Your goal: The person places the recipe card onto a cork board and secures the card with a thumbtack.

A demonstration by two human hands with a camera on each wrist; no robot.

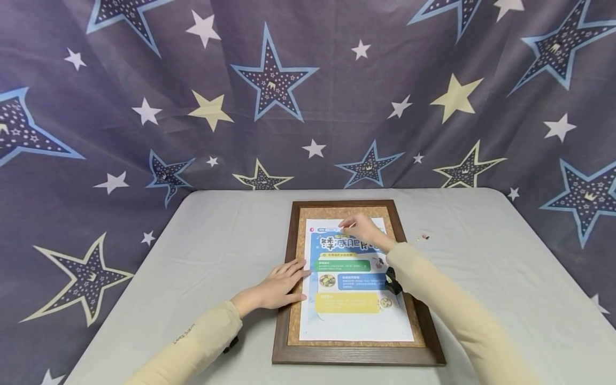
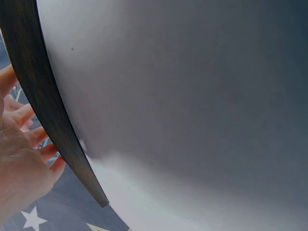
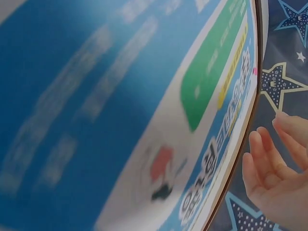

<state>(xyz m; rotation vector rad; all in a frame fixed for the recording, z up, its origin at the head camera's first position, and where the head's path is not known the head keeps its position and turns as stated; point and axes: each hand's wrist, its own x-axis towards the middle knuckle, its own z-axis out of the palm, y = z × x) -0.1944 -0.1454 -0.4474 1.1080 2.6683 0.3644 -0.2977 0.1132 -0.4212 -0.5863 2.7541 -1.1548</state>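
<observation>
A printed poster (image 1: 356,327) with blue, green and yellow blocks lies on a cork board (image 1: 337,213) in a dark brown wooden frame (image 1: 358,355). Across the frame's left side rests my left hand (image 1: 276,286), fingers spread and fairly straight, the tips reaching the poster's left edge. In the left wrist view the fingers lie along the frame's dark edge. My right hand (image 1: 363,229) is over the poster's top part, thumb and index tip brought together; I cannot tell whether something small is between them. Its other fingers (image 3: 264,159) curve loosely in the right wrist view.
A few tiny coloured pieces (image 1: 424,237) lie on the table right of the frame. Pale grey cloth covers the table (image 1: 226,240). Behind its far edge hangs a dark curtain (image 1: 337,123) printed with stars.
</observation>
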